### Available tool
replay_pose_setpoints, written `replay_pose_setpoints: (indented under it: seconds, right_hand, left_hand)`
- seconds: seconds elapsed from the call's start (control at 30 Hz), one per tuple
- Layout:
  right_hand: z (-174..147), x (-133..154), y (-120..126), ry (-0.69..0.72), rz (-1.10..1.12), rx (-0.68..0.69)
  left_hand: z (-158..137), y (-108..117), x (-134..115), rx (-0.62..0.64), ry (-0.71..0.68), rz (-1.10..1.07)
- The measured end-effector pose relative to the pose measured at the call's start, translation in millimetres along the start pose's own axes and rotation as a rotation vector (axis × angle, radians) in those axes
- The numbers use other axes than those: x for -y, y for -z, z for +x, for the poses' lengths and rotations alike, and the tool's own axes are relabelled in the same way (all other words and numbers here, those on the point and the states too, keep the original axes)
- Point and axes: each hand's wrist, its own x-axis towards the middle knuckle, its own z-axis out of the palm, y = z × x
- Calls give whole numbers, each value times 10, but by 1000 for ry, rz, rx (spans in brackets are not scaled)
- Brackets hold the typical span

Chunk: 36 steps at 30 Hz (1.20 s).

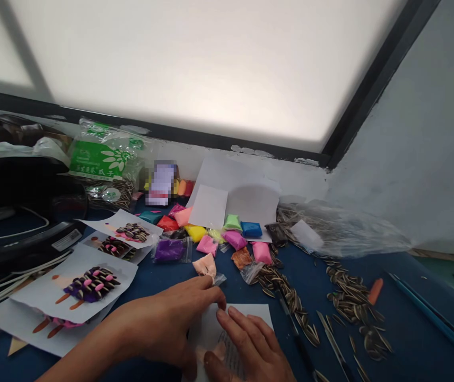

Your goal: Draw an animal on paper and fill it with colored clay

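head-worn view, close, facing forward and down

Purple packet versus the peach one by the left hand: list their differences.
Colour: the purple packet is deep violet; the peach packet is pale.
Size: the purple packet looks wider than the peach packet.
Place: the peach packet sits nearer the left hand than the purple packet.
Both lie on the blue surface.

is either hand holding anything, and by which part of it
It cannot be told: the left hand and the right hand hide parts of a flat white paper sheet with a peach-coloured patch, but no clear grip shows.
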Motion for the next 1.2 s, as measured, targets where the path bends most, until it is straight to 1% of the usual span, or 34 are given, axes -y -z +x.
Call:
replay_pose_setpoints:
  seconds: [0.07,0.13,0.23,0.33,0.37,0.4,0.5,0.63,0.8,0.97,1.03,1.07,1.13,1.2]
  right_hand:
    - [-6,-44,62,22,2,45]
    - [-26,-55,64,1,-38,11]
    - [-15,-19,3,-36,-68,-110]
    - [78,18,-14,-31,22,-265]
    - [115,21,1,-31,42,-281]
    - [148,19,22,24,46,-256]
    - [199,-3,91,60,37,-217]
    - [162,-2,101,41,57,-201]
    - [146,49,46,-47,40,-266]
    - [120,49,7,9,56,-253]
    - [56,52,-36,-76,84,-266]
    - [17,56,-62,-96,87,-266]
    - [-61,64,-116,-114,63,-231]
    - [-112,66,-153,-76,18,-146]
  left_hand:
    - [-2,-2,-1,-2,0,-1]
    - [0,-7,6,4,5,1]
    - [8,-20,25,6,3,8]
    - [18,-33,40,-7,0,6]
    - [19,-35,43,-9,0,3]
    - [20,-34,45,-10,0,4]
    - [14,-20,46,4,5,22]
    - [2,5,49,18,-22,26]
    - [11,1,69,6,-36,15]
    - [18,-17,103,-8,-55,13]
    - [17,-19,109,-4,-49,13]
    - [17,-19,108,0,-47,12]
    - [17,-15,101,4,-41,7]
    - [16,-10,87,7,-42,7]
